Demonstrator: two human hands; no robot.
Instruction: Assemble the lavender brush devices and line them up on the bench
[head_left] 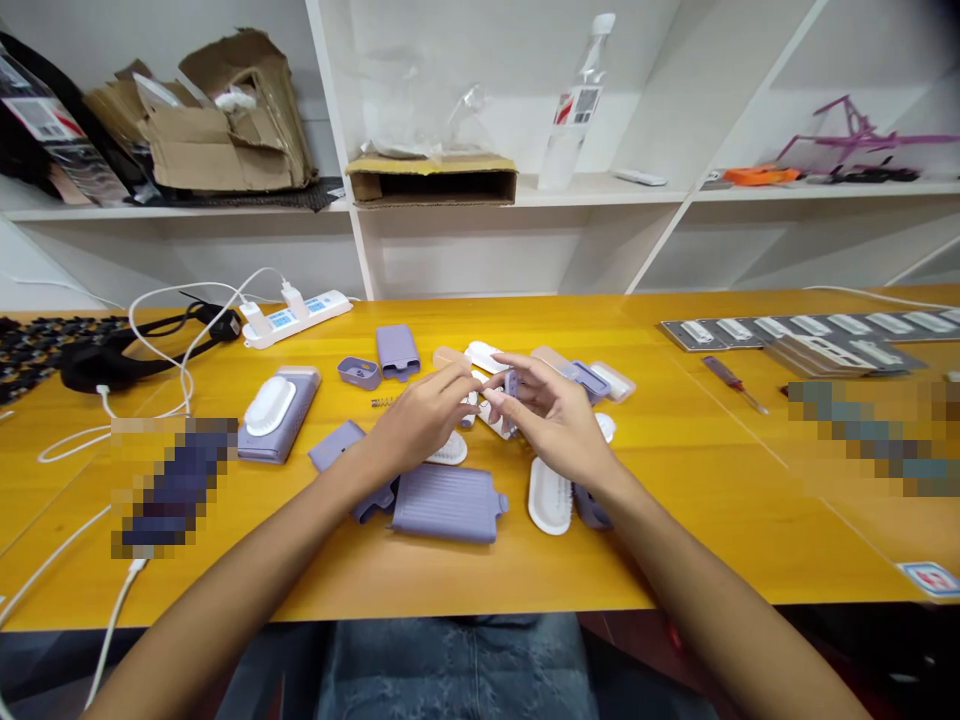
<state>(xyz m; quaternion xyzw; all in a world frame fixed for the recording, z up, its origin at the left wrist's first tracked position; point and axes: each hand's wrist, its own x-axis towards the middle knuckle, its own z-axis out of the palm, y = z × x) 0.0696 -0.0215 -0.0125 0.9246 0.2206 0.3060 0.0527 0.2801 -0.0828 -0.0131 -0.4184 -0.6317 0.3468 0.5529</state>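
Observation:
Over the middle of the table my two hands meet, fingertips nearly touching. My right hand (559,415) grips a small purple plastic part (511,385) between thumb and fingers. The fingers of my left hand (420,415) are pinched together beside it; what they hold is too small to make out. Below the hands lie a ribbed purple housing (450,503) and a white oval bristled piece (550,497). A metal spring (385,402) rests left of my left hand, near a small purple oval cup (358,373) and a purple cover (397,350).
To the left stands a purple case with a white oval top (279,412), near a white power strip (298,318) with cables. A screwdriver (735,384) and a long grey tray of white pieces (810,328) lie right. White shelves (480,240) border the table's back.

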